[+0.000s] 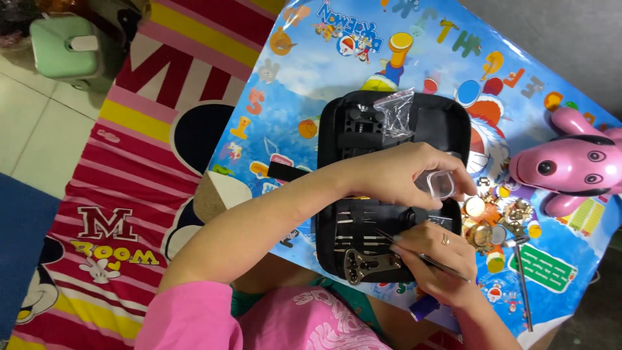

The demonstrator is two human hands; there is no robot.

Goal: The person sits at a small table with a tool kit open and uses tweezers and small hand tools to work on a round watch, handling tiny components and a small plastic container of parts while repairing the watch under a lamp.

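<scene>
We see the left hand point(405, 174) reaching across an open black tool case point(389, 188), its fingers curled and pinching a small clear plastic box point(441, 184) at its right edge; what the box holds, if anything, we cannot make out, since the fingers cover much of it. Below, the right hand point(437, 262) is closed around thin metal tweezers point(421, 255), whose points rest over the lower half of the case; a ring sits on one finger, and the hand hides the case's lower right corner. In that lower half we can pick out a row of slim tools and a metal wrench-like piece point(370, 264), though the small tools are too fine to tell apart. A crumpled clear bag point(396, 113) lies on the upper half of the case. Just right of the hands sits a heap of gold and silver watch parts point(494, 223), blurred together, and beyond it a pink toy dog point(573, 165), cut off by the frame's right edge. Everything rests on a low table point(337, 58) with a blue cartoon cover, beside a striped mat point(129, 194).
</scene>
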